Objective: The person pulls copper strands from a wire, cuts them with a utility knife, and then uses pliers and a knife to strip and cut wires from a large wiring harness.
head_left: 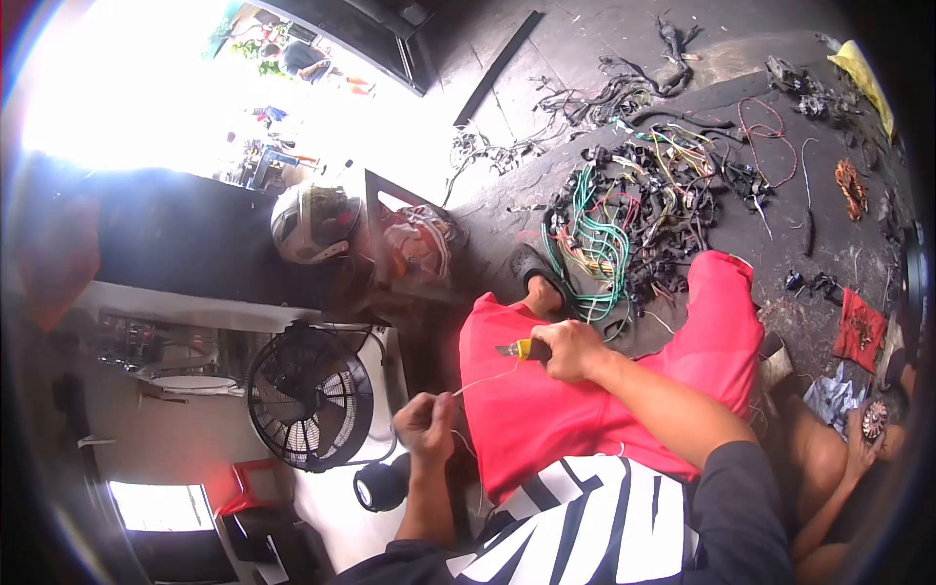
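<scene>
My right hand [573,351] is closed around a yellow utility knife [526,349], its blade out and pointing left above my knee. My left hand [426,425] is pinched on a thin pale wire [486,381]. From those fingertips the wire runs up to the right, toward the knife. Below the hands are my red shorts [624,400]. A large tangle of wiring harness [648,214] with black connectors lies on the floor beyond my feet, and a bundle of green wires [597,239] sits at its near left side.
To the left stand a black fan [310,398] and a helmet [317,222]. More cable scraps [624,83] lie farther back. At the right, another person's hand [858,444] holds a round metal part [875,419], near a red cloth [860,330]. A yellow bag [866,83] lies far right.
</scene>
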`<act>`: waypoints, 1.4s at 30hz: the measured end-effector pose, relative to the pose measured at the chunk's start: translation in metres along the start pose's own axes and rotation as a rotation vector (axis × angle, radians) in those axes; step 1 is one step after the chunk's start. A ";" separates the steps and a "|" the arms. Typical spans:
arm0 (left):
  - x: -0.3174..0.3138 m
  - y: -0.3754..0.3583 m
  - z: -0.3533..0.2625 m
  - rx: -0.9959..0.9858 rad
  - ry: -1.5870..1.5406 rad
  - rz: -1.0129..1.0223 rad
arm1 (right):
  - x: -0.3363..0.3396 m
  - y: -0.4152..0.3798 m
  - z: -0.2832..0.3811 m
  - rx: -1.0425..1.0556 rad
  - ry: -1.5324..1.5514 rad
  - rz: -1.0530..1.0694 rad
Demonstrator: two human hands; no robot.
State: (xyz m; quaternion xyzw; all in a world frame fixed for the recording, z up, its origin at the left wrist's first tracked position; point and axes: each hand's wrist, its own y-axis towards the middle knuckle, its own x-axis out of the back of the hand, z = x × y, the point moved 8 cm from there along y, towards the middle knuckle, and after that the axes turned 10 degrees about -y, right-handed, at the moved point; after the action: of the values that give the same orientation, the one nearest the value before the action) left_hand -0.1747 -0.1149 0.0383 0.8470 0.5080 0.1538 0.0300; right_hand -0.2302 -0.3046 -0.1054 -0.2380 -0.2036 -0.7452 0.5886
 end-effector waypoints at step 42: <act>-0.199 0.046 0.195 0.857 -1.113 0.269 | 0.075 -0.003 -0.145 -0.856 1.016 -0.394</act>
State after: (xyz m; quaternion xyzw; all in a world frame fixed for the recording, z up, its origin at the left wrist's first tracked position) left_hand -0.1656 -0.2895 -0.1832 0.7922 0.3243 -0.5122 -0.0700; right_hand -0.2647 -0.4467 -0.1774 -0.0292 0.3698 -0.8721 0.3190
